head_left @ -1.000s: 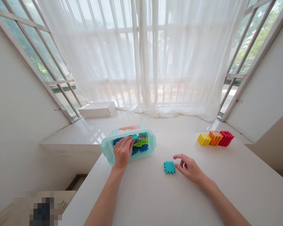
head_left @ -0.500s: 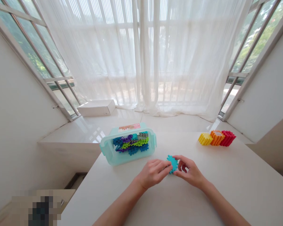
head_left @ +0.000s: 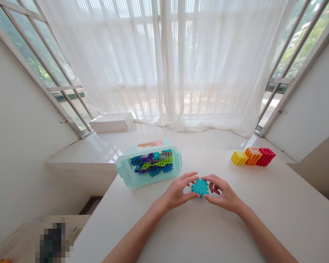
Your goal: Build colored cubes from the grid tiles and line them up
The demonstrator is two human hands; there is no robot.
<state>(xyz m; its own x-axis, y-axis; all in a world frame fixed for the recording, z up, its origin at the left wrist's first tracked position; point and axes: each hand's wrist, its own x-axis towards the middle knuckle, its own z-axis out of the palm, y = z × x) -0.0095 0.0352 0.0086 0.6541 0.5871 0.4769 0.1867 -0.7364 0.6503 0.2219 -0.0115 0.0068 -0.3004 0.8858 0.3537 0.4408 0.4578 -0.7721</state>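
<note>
Both my hands meet over the white table, pinching a teal toothed building piece between them. My left hand grips its left side with curled fingers. From the right, my right hand closes on it with thumb and fingers. The piece is held just above the tabletop. Behind my left hand stands a pale green plastic box on its side, filled with several blue, purple and green toothed pieces.
Three built cubes stand in a row at the table's far right: yellow, orange and red. A white flat box lies on the window ledge under the sheer curtain. The table's left edge drops off beside the plastic box.
My left hand left the plastic box and came over to the teal piece. Both hands now hold that piece, lifted off the table where it lay a second ago.
</note>
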